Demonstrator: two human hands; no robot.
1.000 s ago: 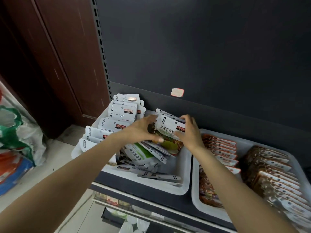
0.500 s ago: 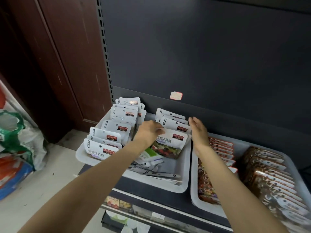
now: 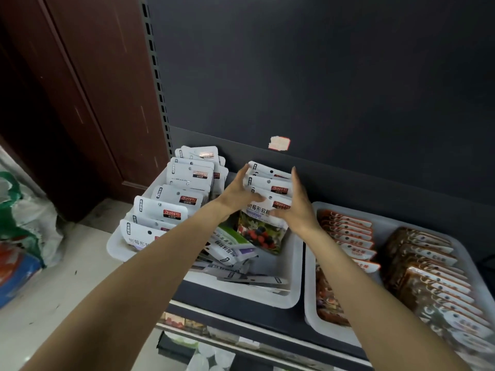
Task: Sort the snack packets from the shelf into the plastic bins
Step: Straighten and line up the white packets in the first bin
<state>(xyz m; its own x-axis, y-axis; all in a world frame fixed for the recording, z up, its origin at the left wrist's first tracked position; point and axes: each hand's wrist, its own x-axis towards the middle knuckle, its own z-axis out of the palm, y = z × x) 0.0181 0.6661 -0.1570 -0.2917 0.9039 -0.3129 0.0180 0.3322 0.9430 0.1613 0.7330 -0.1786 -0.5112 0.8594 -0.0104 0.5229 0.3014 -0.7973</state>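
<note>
Snack packets point(image 3: 263, 207), white with berry print, stand in a short row at the back right of the left white plastic bin point(image 3: 290, 295) on the dark shelf point(image 3: 241, 311). Left hand point(image 3: 238, 195) and right hand point(image 3: 297, 207) flank that row, fingers straight and together, palms pressing its sides. Loose packets point(image 3: 230, 253) lie jumbled in front. The right bin point(image 3: 310, 314) holds orange packets point(image 3: 348, 234).

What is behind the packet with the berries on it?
Behind the berry packet stand more white packets in a row, squeezed between the left hand and right hand. Only their tops show; their pictures are covered.
</note>
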